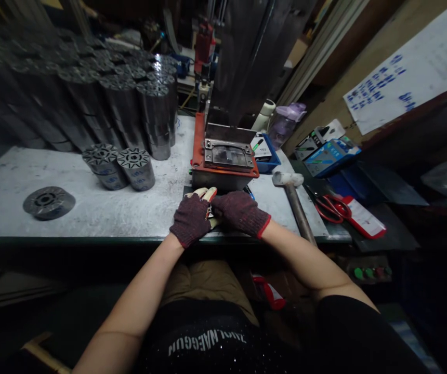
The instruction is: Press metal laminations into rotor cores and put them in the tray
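My left hand (192, 217), in a dark knitted glove with cream fingertips, is curled round a small metal part (210, 212) at the table's front edge. My right hand (239, 210), in a matching glove with a red cuff, presses against the same part from the right. Its fingertips are hidden, and most of the part is covered by the gloves. Just beyond both hands stands an orange and grey machine base (225, 179) with a metal fixture (229, 155) on top.
Many stacked metal cores (155, 114) fill the back left. Two short stacks (137, 174) and a flat disc stack (49, 202) stand nearer. A hammer (296, 200), red-handled scissors (330, 208) and a blue tray (268, 165) are on the right.
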Motion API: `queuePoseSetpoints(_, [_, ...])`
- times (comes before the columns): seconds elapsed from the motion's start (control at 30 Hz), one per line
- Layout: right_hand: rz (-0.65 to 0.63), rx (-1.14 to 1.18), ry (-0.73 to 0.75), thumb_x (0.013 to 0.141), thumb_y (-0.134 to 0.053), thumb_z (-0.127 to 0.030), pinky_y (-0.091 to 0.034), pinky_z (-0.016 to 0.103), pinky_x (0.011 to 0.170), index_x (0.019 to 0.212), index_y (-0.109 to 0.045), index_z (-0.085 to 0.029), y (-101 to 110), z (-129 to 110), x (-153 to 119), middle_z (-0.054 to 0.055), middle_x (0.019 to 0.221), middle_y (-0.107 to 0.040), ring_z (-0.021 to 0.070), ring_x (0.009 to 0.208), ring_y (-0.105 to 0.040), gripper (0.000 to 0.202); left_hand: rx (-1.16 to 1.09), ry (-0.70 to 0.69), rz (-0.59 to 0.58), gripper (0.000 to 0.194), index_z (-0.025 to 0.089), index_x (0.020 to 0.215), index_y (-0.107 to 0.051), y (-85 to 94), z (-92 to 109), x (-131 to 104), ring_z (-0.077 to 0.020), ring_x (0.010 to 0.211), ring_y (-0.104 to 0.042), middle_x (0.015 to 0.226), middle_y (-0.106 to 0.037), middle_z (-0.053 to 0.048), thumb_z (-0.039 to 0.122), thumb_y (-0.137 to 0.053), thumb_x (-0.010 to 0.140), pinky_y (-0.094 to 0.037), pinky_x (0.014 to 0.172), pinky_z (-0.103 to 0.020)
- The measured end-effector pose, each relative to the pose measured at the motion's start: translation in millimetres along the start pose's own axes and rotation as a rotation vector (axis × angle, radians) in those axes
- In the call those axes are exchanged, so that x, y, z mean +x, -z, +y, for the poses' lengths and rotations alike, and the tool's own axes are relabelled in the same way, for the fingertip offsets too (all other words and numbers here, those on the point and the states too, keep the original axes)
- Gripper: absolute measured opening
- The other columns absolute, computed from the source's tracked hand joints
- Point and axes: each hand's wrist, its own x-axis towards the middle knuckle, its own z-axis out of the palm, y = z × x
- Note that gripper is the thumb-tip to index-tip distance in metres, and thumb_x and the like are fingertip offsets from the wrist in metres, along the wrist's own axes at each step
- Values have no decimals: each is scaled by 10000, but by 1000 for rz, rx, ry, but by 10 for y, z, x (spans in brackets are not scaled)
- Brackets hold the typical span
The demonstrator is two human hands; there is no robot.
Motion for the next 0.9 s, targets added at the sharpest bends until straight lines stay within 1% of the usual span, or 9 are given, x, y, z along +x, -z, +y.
queuePoseSetpoints(0.1, [62,34,-33,1008,-453,-296,-484,369,855,1300,-658,-194,37,27,14,142,1194,-724,290,1051,-678,372,1,-3,0,795,170,1466,-497,-12,-8,4,-324,1238,-563,1402,-569,-151,478,-753,780,-436,1087,-438])
queuePoseSetpoints(0.23, [469,-7,-271,1022,-419,-384,-432,439,975,1390,-585,-140,64,252,59,177,1273,-659,325,1179,-576,471,31,-2,8,816,182,1477,-486,-32,0,8,-335,1224,-564,1393,-573,-150,539,-745,790,-460,1051,-453])
queuePoseSetpoints(0.3, [644,-43,-294,1015,-427,-432,-377,489,1034,1443,-525,-118,95,398,159,196,1341,-605,352,1247,-499,539,44,9,30,832,170,1480,-480,-40,9,9,-338,1245,-550,1389,-570,-157,551,-746,790,-452,1060,-449])
queuePoseSetpoints(0.33, [680,-50,-269,1010,-434,-439,-357,501,1048,1442,-522,-110,113,463,224,197,1351,-595,356,1254,-479,549,49,19,35,834,165,1478,-481,-43,12,8,-339,1253,-545,1386,-571,-161,553,-747,790,-447,1065,-448])
queuePoseSetpoints(0.5, [657,-55,-143,993,-459,-403,-383,445,964,1309,-631,-106,231,605,449,182,1224,-648,327,1137,-513,466,23,-4,7,884,182,1511,-433,-40,-4,-6,-346,1274,-534,1450,-521,-159,561,-751,778,-437,1082,-460])
queuePoseSetpoints(0.63, [664,-48,-168,1006,-419,-355,-405,377,837,1109,-713,-135,262,557,374,160,1070,-700,288,1005,-573,381,-7,-26,-9,878,178,1526,-406,-26,-28,-13,-345,1319,-509,1512,-468,-157,492,-759,786,-409,1121,-458])
queuePoseSetpoints(0.73, [723,26,-181,1026,-387,-358,-429,335,802,1088,-713,-164,74,457,225,122,1028,-738,250,953,-628,384,-16,-20,-18,851,171,1514,-424,-19,-29,-5,-335,1328,-507,1490,-495,-160,464,-761,789,-411,1122,-448])
queuePoseSetpoints(0.8, [719,98,-126,1016,-409,-336,-456,318,821,1129,-701,-171,-128,363,112,109,1062,-752,234,974,-656,354,-22,-23,-25,840,168,1503,-437,-19,-27,0,-330,1332,-506,1476,-510,-160,453,-765,784,-411,1123,-443])
queuePoseSetpoints(0.9, [517,165,-34,959,-484,-260,-485,314,838,1195,-674,-146,-337,219,-33,122,1099,-752,231,993,-681,324,-28,-25,-17,804,160,1489,-455,-24,-27,0,-320,1326,-512,1455,-529,-160,441,-751,795,-402,1132,-438])
